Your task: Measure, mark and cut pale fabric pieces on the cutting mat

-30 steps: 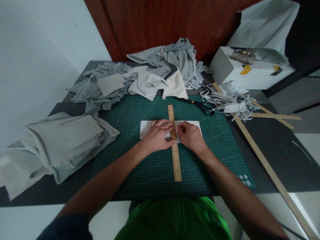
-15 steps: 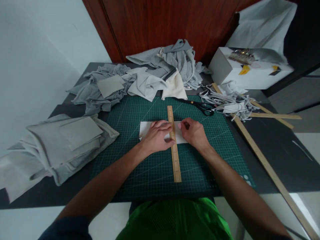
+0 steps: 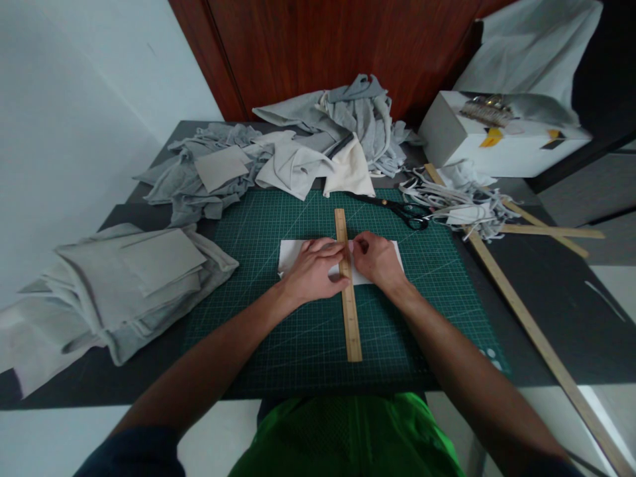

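A white rectangular piece of cloth or paper (image 3: 290, 250) lies flat on the green cutting mat (image 3: 288, 344). Across its middle runs a short wooden ruler (image 3: 352, 324), lengthwise toward me. My left hand (image 3: 314, 268) presses down on the ruler and the white piece, fingers stretched and thumb apart. Just right of the ruler, my right hand (image 3: 378, 260) is closed in a pinch on a small pink chalk-like piece (image 3: 350, 246), held against the ruler's right edge over the white piece. The pink piece is mostly hidden by the fingers.
Black scissors (image 3: 397, 208) lie at the mat's back edge. Grey cloth scraps (image 3: 209, 159) heap behind, and folded cloth (image 3: 94, 285) sits at left. To the right are tangled strips (image 3: 462, 205), a long wooden ruler (image 3: 517, 298) and a white box (image 3: 447, 132).
My right hand has moved left with the pink piece, up to the ruler, uncovering the white piece's right end. My left hand stays on the ruler.
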A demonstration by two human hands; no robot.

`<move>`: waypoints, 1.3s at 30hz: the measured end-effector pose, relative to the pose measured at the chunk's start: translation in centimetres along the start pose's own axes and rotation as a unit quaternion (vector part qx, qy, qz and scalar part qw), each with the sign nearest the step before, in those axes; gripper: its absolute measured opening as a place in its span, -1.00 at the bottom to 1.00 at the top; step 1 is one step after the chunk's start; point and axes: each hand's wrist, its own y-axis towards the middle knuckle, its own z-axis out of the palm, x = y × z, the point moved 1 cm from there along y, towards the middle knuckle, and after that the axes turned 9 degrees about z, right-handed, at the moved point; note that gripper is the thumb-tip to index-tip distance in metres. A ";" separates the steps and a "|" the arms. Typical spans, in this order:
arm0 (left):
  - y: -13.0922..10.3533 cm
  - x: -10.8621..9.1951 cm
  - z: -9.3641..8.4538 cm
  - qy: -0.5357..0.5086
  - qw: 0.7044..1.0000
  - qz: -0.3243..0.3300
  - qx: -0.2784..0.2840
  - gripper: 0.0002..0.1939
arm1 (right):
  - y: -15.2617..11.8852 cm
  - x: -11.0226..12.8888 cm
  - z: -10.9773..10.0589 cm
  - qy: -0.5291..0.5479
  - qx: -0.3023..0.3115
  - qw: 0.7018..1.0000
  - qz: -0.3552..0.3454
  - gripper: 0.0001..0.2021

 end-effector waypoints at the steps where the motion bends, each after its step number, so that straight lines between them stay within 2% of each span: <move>1: 0.0 0.0 0.0 -0.002 1.000 -0.001 0.001 -0.40 | -0.7 -0.2 -0.2 0.002 0.008 1.000 -0.002 -0.87; 6: 0.0 0.1 0.2 0.003 1.000 -0.002 -0.007 -0.47 | -4.7 -1.0 -1.4 0.039 0.073 0.997 -0.007 -0.89; 9: -0.1 0.1 0.3 0.008 1.000 -0.001 -0.009 -0.49 | -5.6 -1.9 -2.4 0.055 0.075 0.996 0.005 -0.89; 11: -0.1 0.2 0.3 0.009 1.000 0.000 -0.009 -0.50 | -5.2 -3.1 -3.4 0.058 0.043 0.997 0.023 -0.89; 16: -0.3 0.3 0.3 0.015 1.000 0.007 -0.003 -0.49 | -3.1 -7.4 -6.4 0.000 -0.111 0.990 0.087 -0.83; 18: -0.4 0.3 0.3 0.018 1.000 0.014 -0.002 -0.50 | -2.7 -9.0 -7.1 -0.030 -0.148 0.983 0.103 -0.81; 21: -0.6 0.4 0.3 0.017 1.000 0.020 -0.008 -0.53 | -2.6 -10.4 -7.5 -0.075 -0.162 0.978 0.109 -0.78; 24: -0.6 0.4 0.2 0.014 1.000 0.022 -0.014 -0.57 | -2.8 -10.7 -7.4 -0.118 -0.157 0.976 0.092 -0.76; 27: -0.6 0.6 0.3 0.015 1.000 0.022 -0.016 -0.56 | -3.3 -10.0 -7.0 -0.156 -0.178 0.969 0.071 -0.75; 30: -0.6 0.8 0.6 0.016 1.000 0.016 -0.015 -0.52 | -4.1 -8.1 -5.9 -0.150 -0.181 0.972 0.029 -0.72; 34: -0.6 1.1 0.9 0.020 0.999 0.013 -0.023 -0.47 | -5.6 -3.5 -3.1 -0.083 -0.087 0.988 -0.091 -0.75; 37: -0.6 1.2 0.9 0.016 0.999 0.008 -0.028 -0.45 | -6.4 0.3 -1.2 -0.073 -0.022 0.989 -0.129 -0.75; 39: -0.6 1.2 0.9 0.010 1.000 0.003 -0.028 -0.41 | -6.4 2.1 -0.4 -0.085 0.015 0.988 -0.127 -0.74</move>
